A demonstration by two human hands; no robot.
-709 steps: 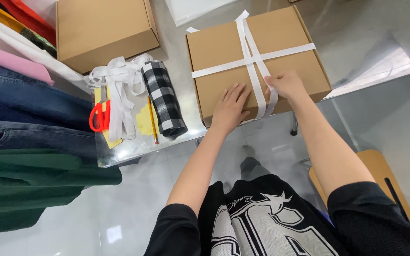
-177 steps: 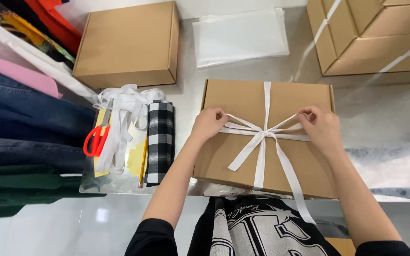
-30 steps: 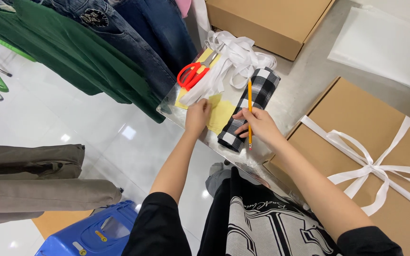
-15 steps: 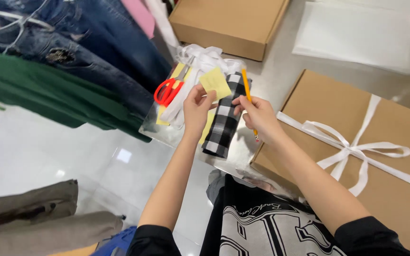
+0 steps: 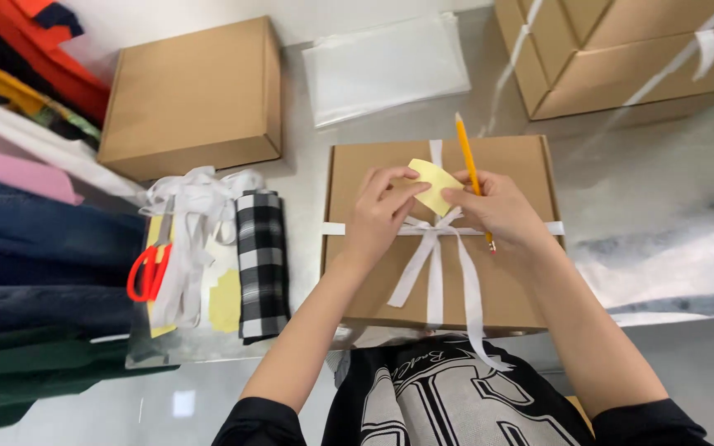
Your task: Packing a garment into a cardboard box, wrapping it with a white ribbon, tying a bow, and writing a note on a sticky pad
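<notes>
Our left hand (image 5: 382, 216) and right hand (image 5: 493, 213) pinch the small yellow paper note (image 5: 434, 185) together above the ribbon-tied brown cardboard box (image 5: 357, 272); the right also grips a yellow pencil (image 5: 470, 169) pointing far.

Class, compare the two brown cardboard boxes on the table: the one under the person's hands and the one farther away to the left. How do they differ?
The near box is tied with a white ribbon knotted in a bow; the far box has no ribbon on it. The left hand and right hand hold a yellow note over the near box; nothing touches the far box. The near box lies square to the camera, the far box slightly turned. Both are flat, closed and plain brown.
</notes>
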